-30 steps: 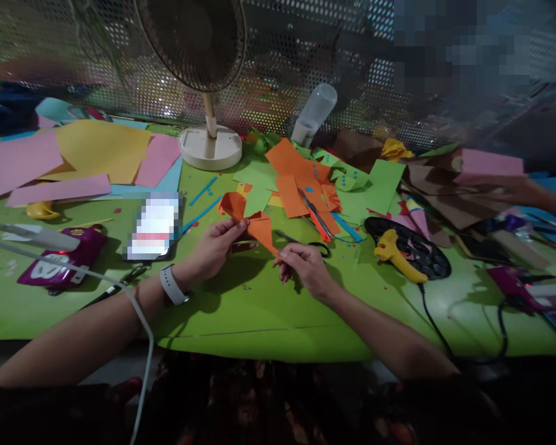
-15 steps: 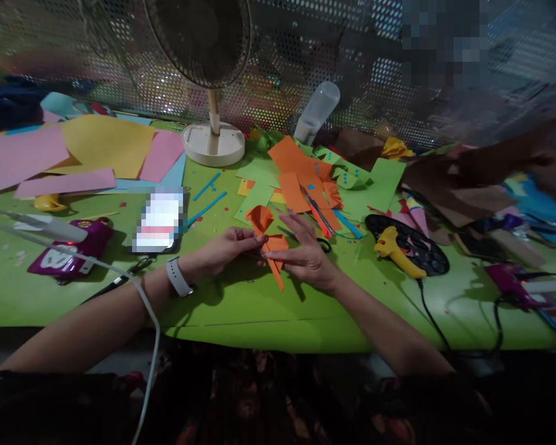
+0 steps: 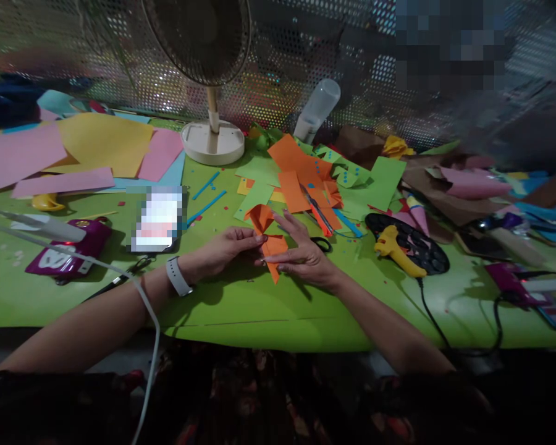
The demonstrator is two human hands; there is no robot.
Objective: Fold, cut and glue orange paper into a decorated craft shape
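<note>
A folded orange paper piece (image 3: 274,246), shaped like a bow with pointed tails, is held between my two hands just above the green table (image 3: 241,309). My left hand (image 3: 222,252) is closed, its thumb and fingers pinching the paper's narrow middle. On the other side, my right hand (image 3: 308,258) grips the lower part between its fingers, while its upper fingers stretch along the paper's edge. Beyond that hand the black scissors handle (image 3: 324,245) shows; the rest is hidden. Orange paper sheets (image 3: 294,191) lie farther back, with an orange-and-black tool (image 3: 321,216) on them.
A yellow glue gun (image 3: 401,254) rests on a black oval tray (image 3: 438,250) at the right. At the left are a phone (image 3: 157,219), a purple device (image 3: 69,256) and a white cable (image 3: 155,346) over my forearm. A fan (image 3: 192,148) and a bottle (image 3: 322,102) stand behind.
The orange paper has turned slightly in my hands, and its lower tail has shifted left and up. At the far right, brown paper has dropped or moved away, showing pink paper.
</note>
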